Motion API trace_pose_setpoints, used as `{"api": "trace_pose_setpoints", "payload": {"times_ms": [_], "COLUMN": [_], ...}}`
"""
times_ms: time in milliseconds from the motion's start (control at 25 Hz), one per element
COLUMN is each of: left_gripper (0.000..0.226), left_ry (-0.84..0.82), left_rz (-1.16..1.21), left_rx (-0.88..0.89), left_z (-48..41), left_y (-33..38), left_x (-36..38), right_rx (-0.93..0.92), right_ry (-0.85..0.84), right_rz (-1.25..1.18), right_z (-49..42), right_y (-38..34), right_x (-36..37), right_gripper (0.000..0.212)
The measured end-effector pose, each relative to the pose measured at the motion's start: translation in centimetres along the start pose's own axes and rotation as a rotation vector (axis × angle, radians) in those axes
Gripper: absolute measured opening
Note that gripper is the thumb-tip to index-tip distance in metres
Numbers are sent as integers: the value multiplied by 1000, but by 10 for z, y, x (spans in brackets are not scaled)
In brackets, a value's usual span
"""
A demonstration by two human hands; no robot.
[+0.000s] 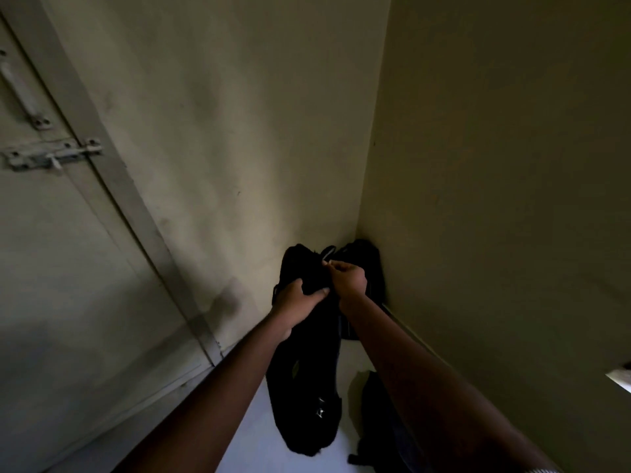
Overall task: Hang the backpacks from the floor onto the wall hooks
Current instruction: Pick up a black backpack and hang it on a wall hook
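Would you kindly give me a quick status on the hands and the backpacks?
Left hand gripping backpack. Right hand pinching its top loop. Second bag in the corner behind, third on the floor. No hook in view.

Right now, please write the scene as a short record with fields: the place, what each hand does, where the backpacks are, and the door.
place: dim corner where two walls meet, pale floor
left hand: grips the upper fabric of the black backpack
right hand: pinches the top loop of the same backpack
held backpack: hangs long and slack between the arms
second backpack: against the corner, behind the hands
third dark bag: on the floor under the right forearm
door: on the left, with sliding bolt
wall hooks: not in view
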State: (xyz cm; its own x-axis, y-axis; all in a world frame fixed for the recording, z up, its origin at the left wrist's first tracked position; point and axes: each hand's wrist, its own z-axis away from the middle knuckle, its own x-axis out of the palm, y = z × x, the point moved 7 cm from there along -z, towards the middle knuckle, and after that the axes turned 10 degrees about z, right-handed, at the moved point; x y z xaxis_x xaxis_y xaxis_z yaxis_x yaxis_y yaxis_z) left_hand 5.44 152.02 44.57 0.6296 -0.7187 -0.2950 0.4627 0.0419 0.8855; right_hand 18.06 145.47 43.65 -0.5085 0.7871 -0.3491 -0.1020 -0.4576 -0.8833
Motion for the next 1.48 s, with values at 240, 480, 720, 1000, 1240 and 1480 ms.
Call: {"api": "trace_pose_setpoints", "payload": {"times_ms": [240, 480, 720, 1000, 1240, 1480], "left_gripper": [22, 30, 19, 20, 18, 22], "left_ry": [241, 343, 346, 450, 591, 782], "left_rz": [-30, -280, -234, -69, -89, -5], "left_rx": [199, 430, 688, 918, 1068, 1130], "left_z": [3, -4, -21, -71, -114, -150], "left_y": [22, 73, 161, 308, 430, 545], "left_x": [-37, -63, -89, -135, -165, -194], "right_rx": [-150, -352, -519, -826, -958, -1072], "right_ry": [-166, -180, -82, 18, 43, 206], "right_rz": [224, 197, 177, 207, 161, 145], "right_z": [12, 26, 8, -50, -105, -151], "right_y": [-1, -63, -151, -314, -441, -570], "right_x": [21, 9, -22, -42, -70, -94], "right_gripper": [31, 30, 31, 26, 21, 24]}}
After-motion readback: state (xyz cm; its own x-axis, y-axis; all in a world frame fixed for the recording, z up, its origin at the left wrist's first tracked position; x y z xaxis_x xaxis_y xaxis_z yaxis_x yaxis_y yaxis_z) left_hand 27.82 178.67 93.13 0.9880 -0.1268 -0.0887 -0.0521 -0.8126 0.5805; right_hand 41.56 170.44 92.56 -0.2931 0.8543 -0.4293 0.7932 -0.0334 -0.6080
